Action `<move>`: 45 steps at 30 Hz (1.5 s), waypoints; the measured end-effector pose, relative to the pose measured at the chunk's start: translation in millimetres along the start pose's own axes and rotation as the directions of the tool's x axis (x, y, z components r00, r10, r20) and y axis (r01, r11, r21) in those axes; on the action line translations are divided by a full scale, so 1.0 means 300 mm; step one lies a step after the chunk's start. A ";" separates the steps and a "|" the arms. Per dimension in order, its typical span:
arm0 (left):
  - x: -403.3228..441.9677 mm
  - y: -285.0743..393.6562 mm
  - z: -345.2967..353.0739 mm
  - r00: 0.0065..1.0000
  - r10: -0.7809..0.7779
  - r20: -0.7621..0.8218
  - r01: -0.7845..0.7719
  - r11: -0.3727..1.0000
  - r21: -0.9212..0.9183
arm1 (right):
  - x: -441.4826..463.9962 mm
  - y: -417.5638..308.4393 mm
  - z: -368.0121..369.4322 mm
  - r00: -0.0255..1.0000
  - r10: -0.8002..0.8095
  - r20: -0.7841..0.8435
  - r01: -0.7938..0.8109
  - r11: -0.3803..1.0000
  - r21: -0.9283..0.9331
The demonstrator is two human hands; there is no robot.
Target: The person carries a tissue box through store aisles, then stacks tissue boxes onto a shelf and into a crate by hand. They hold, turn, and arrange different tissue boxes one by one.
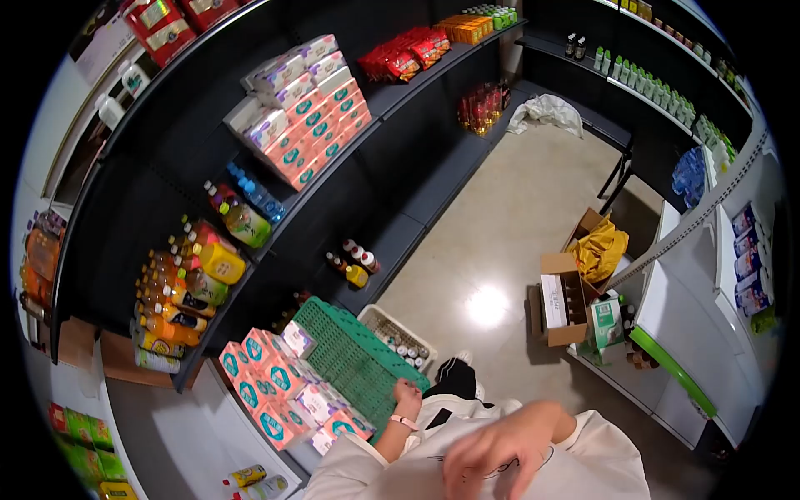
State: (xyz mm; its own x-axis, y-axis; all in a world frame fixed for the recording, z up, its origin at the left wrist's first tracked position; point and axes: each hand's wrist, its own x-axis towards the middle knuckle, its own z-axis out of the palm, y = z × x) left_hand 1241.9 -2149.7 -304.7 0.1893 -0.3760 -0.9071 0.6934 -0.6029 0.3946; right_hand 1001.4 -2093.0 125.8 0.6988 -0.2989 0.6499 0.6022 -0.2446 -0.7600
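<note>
My left hand point(407, 397), with a pink band at the wrist, is closed over the near right rim of a green plastic basket point(346, 333). The basket is tilted, and one white tissue pack point(297, 339) shows at its far left side. Pink and white tissue packs point(275, 379) are stacked along the basket's left side. My right hand point(504, 450) hovers before my white shirt, its fingers loosely bent and apart. Nothing shows in that hand, though its fingertips are partly blurred.
A cream crate point(396, 337) of small bottles stands behind the green basket. Dark shelves on the left bear drink bottles point(179, 287) and a tissue stack point(312, 125). Open cartons point(565, 300) and a yellow bag point(600, 250) lie on the floor to the right, beside white shelving point(679, 333).
</note>
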 end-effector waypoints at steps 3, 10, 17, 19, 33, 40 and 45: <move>0.029 -0.023 0.151 0.995 0.001 0.099 -0.009 0.996 0.086 | 0.026 -0.059 -0.055 0.991 -0.118 0.060 0.116 0.993 0.036; -0.078 0.112 0.714 0.910 0.126 0.396 -0.231 0.945 0.231 | -0.025 -0.122 -0.386 0.992 -0.093 0.088 0.108 0.976 -0.190; -0.148 0.380 1.302 0.719 0.248 0.649 -0.539 0.789 0.296 | -0.051 -0.167 -0.946 0.991 -0.074 -0.107 0.013 0.874 -0.485; -0.195 0.489 1.458 0.573 0.316 0.756 -0.697 0.674 0.246 | -0.044 -0.157 -1.082 0.988 -0.071 -0.140 -0.001 0.887 -0.461; -0.678 1.194 2.102 -0.265 0.362 0.894 -0.723 -0.688 0.063 | 0.070 -0.031 -1.871 0.960 0.123 -0.251 -0.182 0.957 -0.226; -0.818 1.579 2.460 -0.432 0.449 0.782 -0.334 -0.885 0.323 | 0.233 0.154 -2.493 0.818 0.143 -0.558 -0.342 0.900 -0.271; -0.856 1.845 2.699 -0.236 0.514 0.825 -0.221 -0.855 0.470 | 0.403 0.238 -2.890 0.827 0.091 -0.554 -0.286 0.918 -0.276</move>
State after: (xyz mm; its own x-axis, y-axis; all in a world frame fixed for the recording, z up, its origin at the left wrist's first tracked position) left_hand 1014.2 -2956.7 265.4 -0.2612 -0.8017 0.5376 -0.9611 0.2679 -0.0675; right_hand 794.1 -2946.2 142.2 0.4188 -0.7809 0.4635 0.2460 -0.3938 -0.8857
